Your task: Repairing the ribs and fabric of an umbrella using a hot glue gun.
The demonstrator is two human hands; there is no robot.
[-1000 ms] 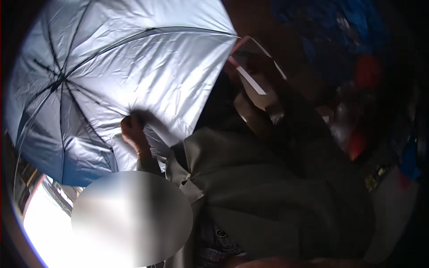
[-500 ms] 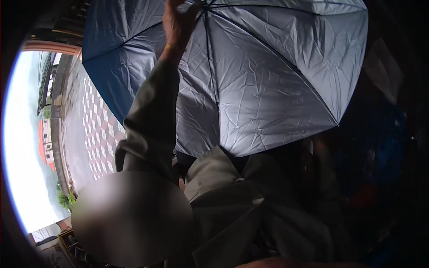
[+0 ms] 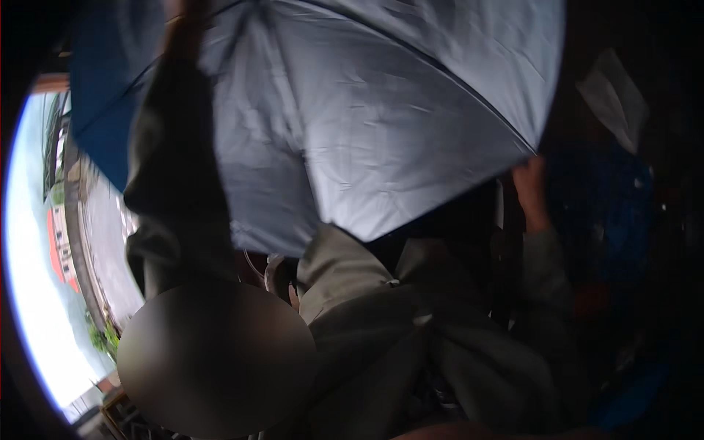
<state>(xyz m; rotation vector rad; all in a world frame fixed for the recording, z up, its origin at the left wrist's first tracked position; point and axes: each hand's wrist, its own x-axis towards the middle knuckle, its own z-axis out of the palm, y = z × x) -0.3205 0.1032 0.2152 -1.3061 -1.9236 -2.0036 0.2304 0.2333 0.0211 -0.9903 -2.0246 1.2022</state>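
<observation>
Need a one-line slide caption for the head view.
A person raises an open umbrella, left hand up near its centre, right hand at its rim.

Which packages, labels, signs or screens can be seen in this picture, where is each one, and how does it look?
Pale package or bag: upper right, beside the open umbrella; crumpled, whitish, against a dark background; too blurred to tell more.
No labels, signs or screens can be made out.
</observation>
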